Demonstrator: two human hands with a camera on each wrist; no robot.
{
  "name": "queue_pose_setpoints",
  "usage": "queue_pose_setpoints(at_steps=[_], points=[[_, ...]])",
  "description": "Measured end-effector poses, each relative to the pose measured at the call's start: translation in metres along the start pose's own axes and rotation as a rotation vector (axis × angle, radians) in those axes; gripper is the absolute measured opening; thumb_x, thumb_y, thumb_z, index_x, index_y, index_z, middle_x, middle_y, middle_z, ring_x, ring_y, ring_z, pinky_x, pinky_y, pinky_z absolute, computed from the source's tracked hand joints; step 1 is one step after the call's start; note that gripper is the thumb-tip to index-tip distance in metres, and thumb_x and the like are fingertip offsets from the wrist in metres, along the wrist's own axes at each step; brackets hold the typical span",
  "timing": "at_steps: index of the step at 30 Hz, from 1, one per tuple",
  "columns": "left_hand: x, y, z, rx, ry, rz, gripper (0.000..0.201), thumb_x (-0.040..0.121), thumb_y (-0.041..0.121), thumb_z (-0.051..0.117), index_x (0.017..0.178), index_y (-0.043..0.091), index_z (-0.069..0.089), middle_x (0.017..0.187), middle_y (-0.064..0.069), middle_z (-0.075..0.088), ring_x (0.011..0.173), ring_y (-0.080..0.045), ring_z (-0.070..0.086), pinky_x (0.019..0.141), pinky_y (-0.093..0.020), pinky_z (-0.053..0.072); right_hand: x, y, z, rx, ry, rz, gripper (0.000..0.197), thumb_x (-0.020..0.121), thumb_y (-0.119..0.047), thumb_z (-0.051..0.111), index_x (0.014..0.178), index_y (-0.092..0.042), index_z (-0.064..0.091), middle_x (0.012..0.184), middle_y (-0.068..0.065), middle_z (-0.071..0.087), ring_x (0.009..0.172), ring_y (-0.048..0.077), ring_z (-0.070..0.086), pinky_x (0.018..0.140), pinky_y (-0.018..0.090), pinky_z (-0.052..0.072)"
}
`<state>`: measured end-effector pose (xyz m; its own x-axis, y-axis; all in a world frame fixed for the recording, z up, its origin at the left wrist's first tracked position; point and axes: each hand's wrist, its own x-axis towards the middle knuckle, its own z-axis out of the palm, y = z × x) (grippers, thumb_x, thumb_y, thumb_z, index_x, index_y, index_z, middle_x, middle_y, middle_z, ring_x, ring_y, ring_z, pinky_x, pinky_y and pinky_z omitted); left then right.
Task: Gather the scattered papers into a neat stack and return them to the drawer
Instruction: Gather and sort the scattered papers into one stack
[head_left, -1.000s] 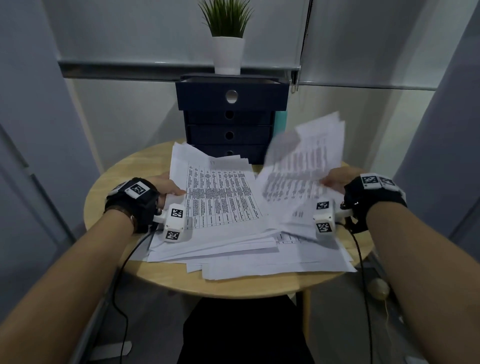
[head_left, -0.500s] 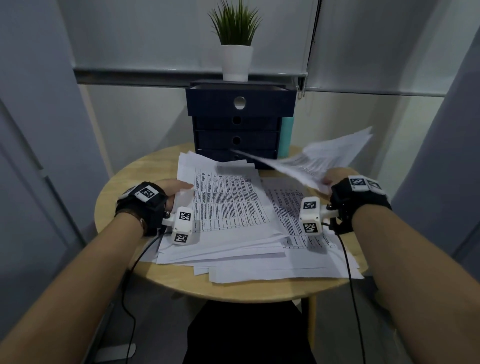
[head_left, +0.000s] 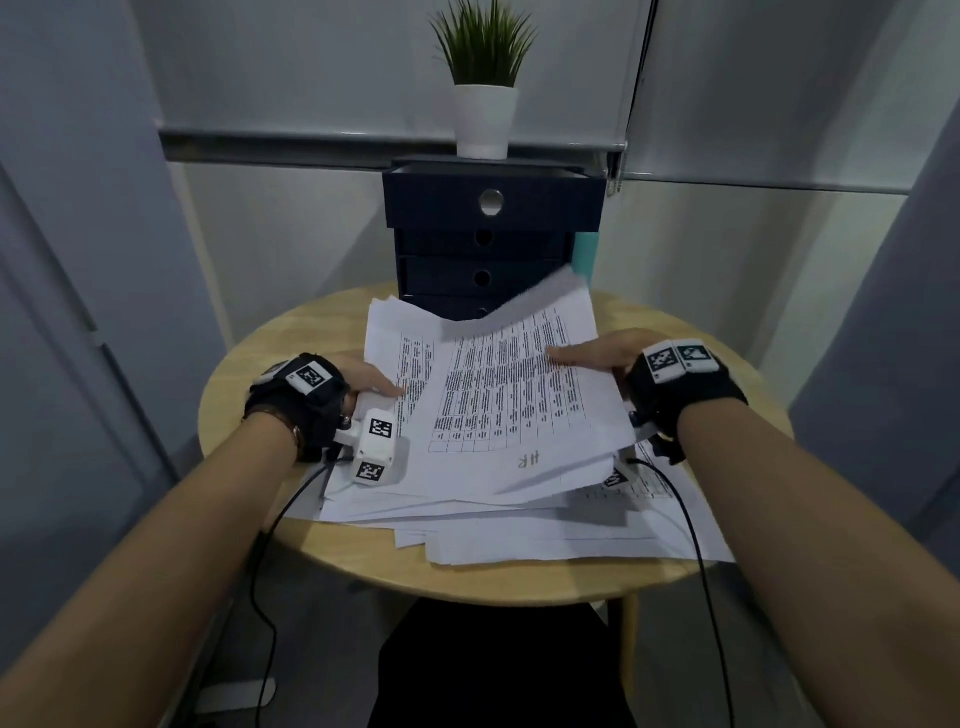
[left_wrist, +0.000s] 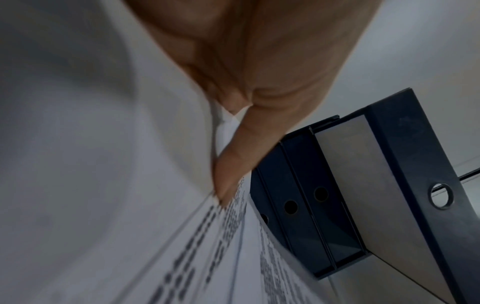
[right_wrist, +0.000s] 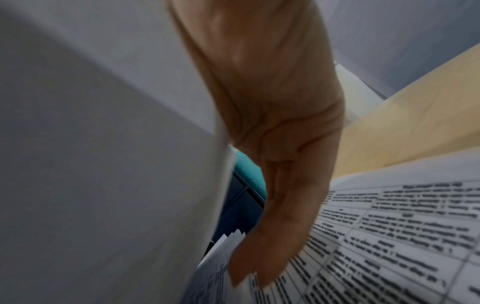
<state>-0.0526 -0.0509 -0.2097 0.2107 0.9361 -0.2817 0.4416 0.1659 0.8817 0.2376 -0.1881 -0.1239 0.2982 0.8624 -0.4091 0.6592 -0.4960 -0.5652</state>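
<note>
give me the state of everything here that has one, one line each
papers: loose, fanned pile on the table, edges not squared
top sheets: far edge lifted and blurred
left hand: thumb pressed on the pile's left edge
right hand: fingers straight, flat on the top sheets
top drawer: pulled out
lower drawers: pushed in
potted plant: upright on the drawer unit
table: partly covered by the papers
</note>
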Motion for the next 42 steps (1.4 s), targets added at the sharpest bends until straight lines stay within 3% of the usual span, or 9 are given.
queue_pose_setpoints(at_steps=[10,13,16,21,25,31,35,38,42], points=[[-0.002,0.005,0.001,0.003,0.032,-0.044,0.019,0.075,0.002,0.073,0.086,0.007,0.058,0.094,-0.014,0.063,0.087,-0.029,0.061,0.096,-0.046,0.051,0.008,-0.003,-0.006,-0.065,-0.154,0.077,0.012,0.092,-0.021,0.058,0.091,-0.009,0.059,0.076,0.005,0.056,0.064,0.016,0.049,0.066,0.026,0.045],[-0.004,0.005,0.003,-0.141,0.068,-0.06,0.013,0.085,0.016,0.067,0.09,0.009,0.056,0.089,-0.011,0.059,0.078,-0.027,0.058,0.094,-0.045,0.05,0.011,-0.005,-0.006,-0.169,-0.065,0.012,0.019,0.094,-0.016,0.053,0.076,-0.01,0.05,0.072,0.005,0.049,0.064,0.017,0.049,0.069,0.026,0.05],[0.0,0.003,-0.001,-0.182,0.03,-0.11,0.033,0.079,0.032,0.073,0.097,0.009,0.058,0.089,-0.01,0.059,0.076,-0.025,0.058,0.089,-0.043,0.05,0.012,0.002,-0.004,0.012,0.13,-0.095,0.028,0.091,-0.006,0.056,0.068,-0.017,0.043,0.072,0.0,0.046,0.06,0.01,0.044,0.037,0.011,0.043],[-0.014,0.014,-0.002,-0.071,-0.088,-0.174,0.042,0.068,0.036,0.082,0.093,0.008,0.062,0.088,-0.012,0.063,0.067,-0.024,0.058,0.067,-0.031,0.048,0.025,-0.01,0.029,0.109,0.023,-0.161,0.024,0.087,-0.002,0.057,0.076,-0.02,0.047,0.088,0.005,0.054,0.079,0.018,0.054,0.088,0.035,0.051],[0.02,-0.005,-0.013,-0.011,-0.11,-0.174,0.087,0.043,0.041,0.095,0.115,0.005,0.063,0.127,-0.017,0.062,0.104,-0.028,0.056,0.106,-0.047,0.038,0.027,-0.022,0.041,0.159,0.029,-0.22,0.033,0.088,0.002,0.052,0.071,-0.024,0.041,0.083,0.002,0.049,0.075,0.014,0.051,0.079,0.027,0.049],[0.044,-0.017,-0.024,0.067,-0.145,-0.222,0.105,0.028,0.037,0.098,0.12,0.003,0.061,0.112,-0.016,0.061,0.101,-0.029,0.053,0.101,-0.048,0.038,0.02,-0.02,0.038,-0.001,0.223,-0.231,0.034,0.093,-0.004,0.044,0.126,-0.005,0.048,0.113,0.019,0.057,0.106,0.035,0.056,0.087,0.039,0.047],[-0.025,0.018,-0.008,0.031,-0.044,-0.108,0.021,0.087,0.008,0.065,0.105,-0.004,0.06,0.097,-0.015,0.062,0.095,-0.029,0.062,0.089,-0.037,0.052,0.017,-0.006,0.023,-0.314,0.425,-0.26,0.027,0.089,-0.011,0.054,0.116,-0.01,0.058,0.102,0.01,0.064,0.09,0.028,0.062,0.07,0.033,0.053],[-0.036,0.028,-0.006,-0.217,-0.065,-0.147,0.036,0.102,0.003,0.031,0.135,-0.003,0.042,0.124,-0.018,0.058,0.125,-0.033,0.051,0.109,-0.046,0.035,0.015,-0.007,0.023,-0.245,0.286,-0.189,0.034,0.091,-0.007,0.052,0.124,-0.014,0.054,0.116,0.009,0.06,0.108,0.029,0.058,0.094,0.037,0.05],[-0.041,0.04,-0.006,-0.313,-0.182,-0.136,0.034,0.1,0.012,0.042,0.132,0.001,0.049,0.088,-0.016,0.074,0.076,-0.028,0.073,0.068,-0.038,0.06,0.021,-0.02,0.034,-0.155,0.007,-0.024,0.04,0.099,-0.013,0.044,0.138,-0.001,0.039,0.132,0.005,0.049,0.116,0.025,0.049,0.093,0.033,0.044]])
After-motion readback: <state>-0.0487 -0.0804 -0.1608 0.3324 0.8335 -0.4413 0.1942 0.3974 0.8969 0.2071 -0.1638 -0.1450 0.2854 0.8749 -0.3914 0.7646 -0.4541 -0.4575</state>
